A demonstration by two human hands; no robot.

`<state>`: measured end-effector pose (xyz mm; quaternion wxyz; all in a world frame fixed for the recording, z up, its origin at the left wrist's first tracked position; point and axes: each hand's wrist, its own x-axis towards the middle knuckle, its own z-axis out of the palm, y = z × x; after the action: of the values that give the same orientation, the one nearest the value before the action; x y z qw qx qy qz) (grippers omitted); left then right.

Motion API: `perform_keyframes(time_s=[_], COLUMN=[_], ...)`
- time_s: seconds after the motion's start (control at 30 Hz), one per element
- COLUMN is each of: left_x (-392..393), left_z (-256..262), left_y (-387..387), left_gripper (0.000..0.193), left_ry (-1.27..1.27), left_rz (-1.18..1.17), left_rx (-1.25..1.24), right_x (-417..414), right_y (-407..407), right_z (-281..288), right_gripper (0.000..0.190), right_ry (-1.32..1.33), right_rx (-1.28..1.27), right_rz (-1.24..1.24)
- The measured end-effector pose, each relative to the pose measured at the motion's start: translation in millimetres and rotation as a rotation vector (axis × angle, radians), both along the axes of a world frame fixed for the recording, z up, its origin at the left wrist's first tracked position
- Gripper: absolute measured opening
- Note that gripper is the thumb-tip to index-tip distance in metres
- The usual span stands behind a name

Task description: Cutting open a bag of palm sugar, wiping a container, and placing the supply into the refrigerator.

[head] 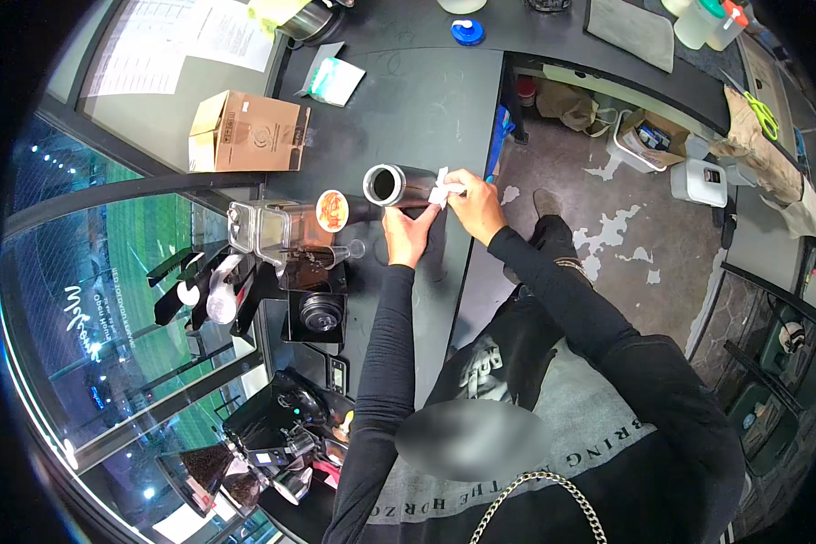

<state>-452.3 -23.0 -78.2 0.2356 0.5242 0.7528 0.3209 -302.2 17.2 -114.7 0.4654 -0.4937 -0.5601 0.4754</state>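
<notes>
A dark metal canister (415, 187) with a bright steel rim is in front of me on the counter side, its open mouth towards the left. My left hand (408, 234) grips its body from the near side, thumb and fingers around it. A crumpled white tissue or cloth (440, 192) is pinched in my right hand (476, 206), against the canister's right end. The inside of the canister looks dark. Whether it rests on the counter or is held just above it, I cannot tell. A white cup with orange-red contents (332, 211) stands left of the canister.
On the dark counter (421, 102) are a cardboard box (262, 136), a small open carton (336, 80) and a blue lid (468, 32). Clear containers (272, 231), a small glass (355, 249) and a coffee grinder (211, 469) line the window side. Yellow-green scissors (761, 115) lie far right.
</notes>
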Motion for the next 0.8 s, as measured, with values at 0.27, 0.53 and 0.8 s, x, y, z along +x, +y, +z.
perform_keyframes(time_s=[0.27,0.53,0.8], left_x=[9.9,2.5,7.1], left_z=[6.7,-1.7,1.3], left_y=[3.3,2.5,3.6], left_gripper=[0.045,0.047,0.045], left_ry=[-0.049,0.009,-0.040], left_rz=[0.019,0.007,0.007], left_rx=[0.029,0.049,0.079], right_x=[-8.6,-23.2,-30.5], right_y=[-4.1,-15.9,-23.1], right_z=[13.2,30.4,57.6], right_gripper=[0.019,0.018,0.021], right_ry=[0.057,0.165,0.316], right_rx=[-0.066,-0.123,-0.150], right_rz=[-0.059,-0.125,-0.210])
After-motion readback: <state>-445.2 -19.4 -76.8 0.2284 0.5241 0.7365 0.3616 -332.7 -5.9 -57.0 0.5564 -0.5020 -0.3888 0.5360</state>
